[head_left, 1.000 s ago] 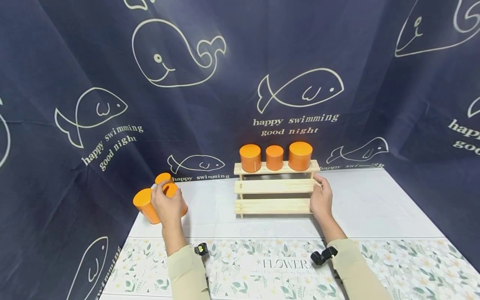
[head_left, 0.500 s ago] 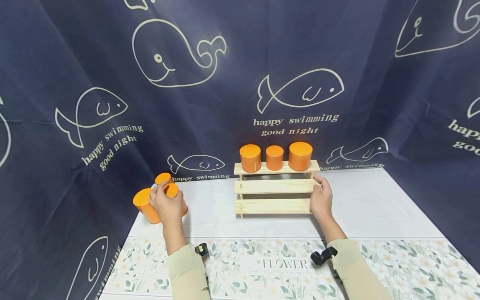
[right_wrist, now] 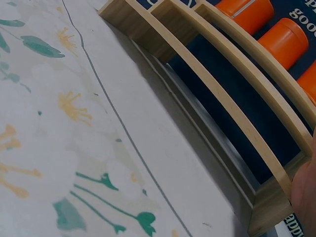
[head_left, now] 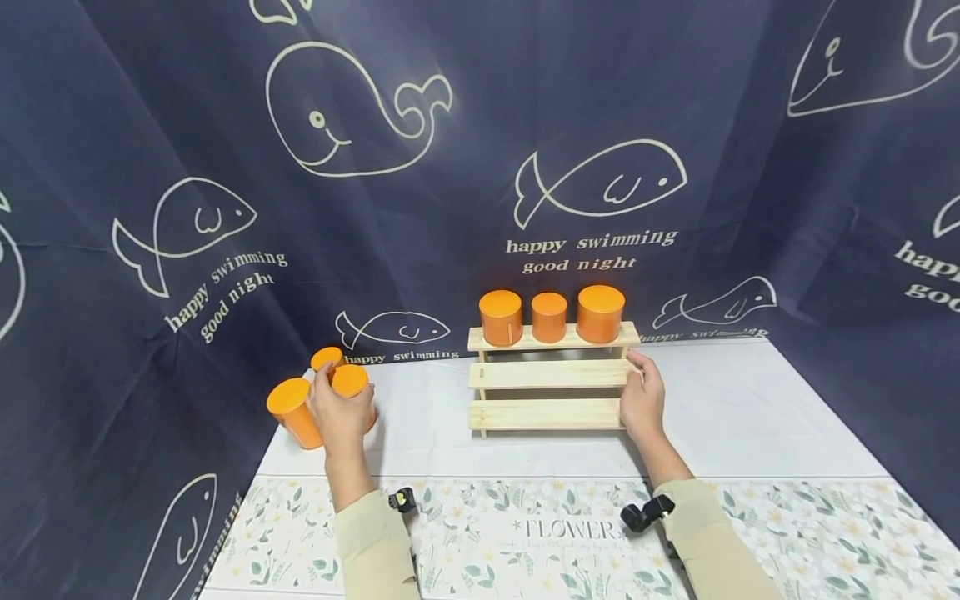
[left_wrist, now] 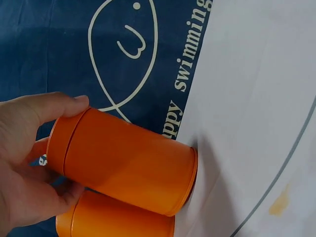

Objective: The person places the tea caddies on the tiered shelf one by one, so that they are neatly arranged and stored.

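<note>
Canister nudged right, between left thumb and fingers

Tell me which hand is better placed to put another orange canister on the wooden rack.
Likely the left hand: it grips an orange canister by its top, while the right hand holds the right end of the wooden rack.

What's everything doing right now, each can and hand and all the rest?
Held can, lid on; can't tell if lifted
Left can, upright, top covered
Back can, partly hidden, top covered
Rack, standing
Three rack cans, upright, tops covered
Left hand, gripping held can's top
Right hand, holding rack's right end
Curtain, hanging
</note>
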A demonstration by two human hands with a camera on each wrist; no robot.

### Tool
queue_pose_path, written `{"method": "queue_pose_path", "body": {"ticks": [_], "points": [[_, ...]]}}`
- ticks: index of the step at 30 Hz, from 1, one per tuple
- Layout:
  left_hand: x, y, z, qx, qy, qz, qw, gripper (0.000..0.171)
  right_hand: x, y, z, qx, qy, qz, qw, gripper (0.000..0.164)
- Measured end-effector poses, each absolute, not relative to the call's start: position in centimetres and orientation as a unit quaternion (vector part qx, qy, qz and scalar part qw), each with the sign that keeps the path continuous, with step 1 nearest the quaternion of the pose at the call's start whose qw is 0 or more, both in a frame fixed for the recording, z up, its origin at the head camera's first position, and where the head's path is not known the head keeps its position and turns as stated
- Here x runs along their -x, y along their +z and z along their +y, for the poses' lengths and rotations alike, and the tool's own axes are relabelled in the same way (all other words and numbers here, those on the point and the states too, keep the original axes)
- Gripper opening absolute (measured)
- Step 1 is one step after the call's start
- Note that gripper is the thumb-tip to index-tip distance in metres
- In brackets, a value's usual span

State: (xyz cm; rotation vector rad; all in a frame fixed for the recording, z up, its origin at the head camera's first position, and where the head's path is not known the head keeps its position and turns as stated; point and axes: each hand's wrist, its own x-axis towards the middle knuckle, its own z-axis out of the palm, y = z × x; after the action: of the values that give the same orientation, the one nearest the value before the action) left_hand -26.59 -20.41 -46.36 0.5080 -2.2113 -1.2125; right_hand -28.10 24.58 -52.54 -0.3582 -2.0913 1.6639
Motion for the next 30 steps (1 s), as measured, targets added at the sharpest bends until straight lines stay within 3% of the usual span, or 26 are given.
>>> {"method": "queue_pose_path", "body": {"ticks": [7, 18, 30], "points": [[26.3, -46.1, -20.9, -0.181, -0.478, -0.828, 0.231, 0.098, 28.1, -52.4, 24.5, 0.124, 0.602, -0.756, 0.224, 0.045], [26.2, -46.7, -21.5, -0.179, -0.490, -0.830, 0.197, 0.110, 28.0, -52.4, 24.5, 0.126, 0.606, -0.755, 0.218, 0.046], [26.2, -46.8, -21.8, -0.170, -0.498, -0.832, 0.178, 0.091, 28.0, -52.6, 24.6, 0.125, 0.604, -0.755, 0.221, 0.046]]}}
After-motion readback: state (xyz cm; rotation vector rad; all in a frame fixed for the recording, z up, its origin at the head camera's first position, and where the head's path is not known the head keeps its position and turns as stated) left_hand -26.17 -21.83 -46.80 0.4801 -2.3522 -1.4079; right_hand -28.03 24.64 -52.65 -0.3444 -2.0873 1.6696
